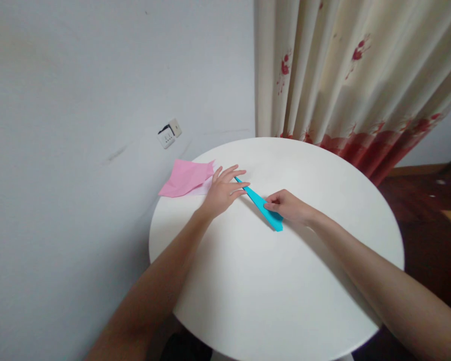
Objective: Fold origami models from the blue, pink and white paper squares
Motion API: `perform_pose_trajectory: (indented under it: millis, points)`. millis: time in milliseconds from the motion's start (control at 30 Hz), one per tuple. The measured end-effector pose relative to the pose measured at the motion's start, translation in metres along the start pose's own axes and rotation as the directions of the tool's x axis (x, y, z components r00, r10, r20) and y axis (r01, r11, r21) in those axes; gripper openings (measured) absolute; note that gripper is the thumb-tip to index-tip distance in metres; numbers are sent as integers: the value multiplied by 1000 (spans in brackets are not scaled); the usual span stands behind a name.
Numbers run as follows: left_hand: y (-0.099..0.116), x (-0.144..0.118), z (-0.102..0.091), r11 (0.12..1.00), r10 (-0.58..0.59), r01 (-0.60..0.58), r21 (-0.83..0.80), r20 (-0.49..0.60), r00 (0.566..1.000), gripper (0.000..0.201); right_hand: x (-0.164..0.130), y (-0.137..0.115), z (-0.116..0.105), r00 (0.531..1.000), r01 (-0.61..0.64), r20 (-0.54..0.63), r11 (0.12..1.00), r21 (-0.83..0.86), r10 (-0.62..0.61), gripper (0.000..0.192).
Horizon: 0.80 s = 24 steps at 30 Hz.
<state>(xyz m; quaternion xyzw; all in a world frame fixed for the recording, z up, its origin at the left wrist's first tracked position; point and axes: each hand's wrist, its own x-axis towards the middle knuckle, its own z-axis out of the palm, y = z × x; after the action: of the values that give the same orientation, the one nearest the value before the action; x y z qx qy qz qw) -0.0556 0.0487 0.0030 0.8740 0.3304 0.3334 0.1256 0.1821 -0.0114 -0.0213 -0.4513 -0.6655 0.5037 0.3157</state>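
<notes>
A narrow, folded piece of turquoise paper (260, 202) slants over the white round table, its thin tip toward the far left and its wider end toward me. My right hand (285, 204) pinches the paper near the wide end, thumb on top. At the thin end, my left hand (223, 190) has its thumb and index finger closed around the paper, while its other fingers stretch out beyond. Just left of that hand lies a crumpled pink sheet (188, 176), with a paler sheet (202, 189) partly showing beneath it.
The round white table (263, 301) stands close to a pale wall (97, 90) with a socket (166, 137) and a switch plate (175, 128). Behind the table hangs a cream curtain (323, 75) with red patterns. Dark floor (421, 210) shows at the right.
</notes>
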Motion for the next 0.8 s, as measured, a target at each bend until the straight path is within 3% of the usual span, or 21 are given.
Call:
perform_pose_trajectory:
  millis: [167, 300, 433, 500, 533, 600, 667, 700, 733, 767, 800]
  points:
    - [-3, -1, 3, 996, 13, 9, -89, 236, 972, 25, -5, -7, -7, 1000, -26, -12, 999, -47, 26, 39]
    - [1, -3, 6, 974, 17, 43, -224, 259, 966, 26, -3, -5, -13, 994, -35, -111, 994, -106, 23, 35]
    - [3, -4, 8, 947, -61, 134, -291, 246, 967, 26, 4, 3, -23, 970, -31, -242, 987, -155, -7, 37]
    - [2, -3, 9, 927, -138, 197, -319, 197, 971, 25, 6, 4, -30, 900, -25, -430, 977, -211, -70, 39]
    - [0, -3, 10, 907, -194, 242, -344, 166, 967, 25, 7, 3, -34, 828, -5, -546, 971, -239, -130, 38]
    - [-2, -3, 13, 831, -337, 354, -430, 117, 934, 29, 6, -2, -39, 631, 64, -729, 954, -293, -266, 34]
    - [-2, -3, 18, 713, -471, 445, -542, 100, 877, 34, 3, -9, -37, 476, 126, -805, 934, -335, -353, 30]
    - [-1, -3, 21, 651, -518, 472, -594, 107, 849, 35, 2, -13, -33, 442, 138, -816, 928, -347, -372, 29]
    - [1, -3, 24, 592, -548, 488, -641, 123, 827, 36, 0, -17, -28, 438, 145, -815, 924, -353, -380, 28]
    - [4, -3, 27, 538, -564, 497, -681, 148, 812, 36, 0, -19, -21, 464, 155, -801, 925, -347, -378, 27]
    - [7, -4, 30, 485, -570, 505, -714, 181, 802, 36, 0, -20, -14, 523, 167, -769, 929, -330, -367, 27]
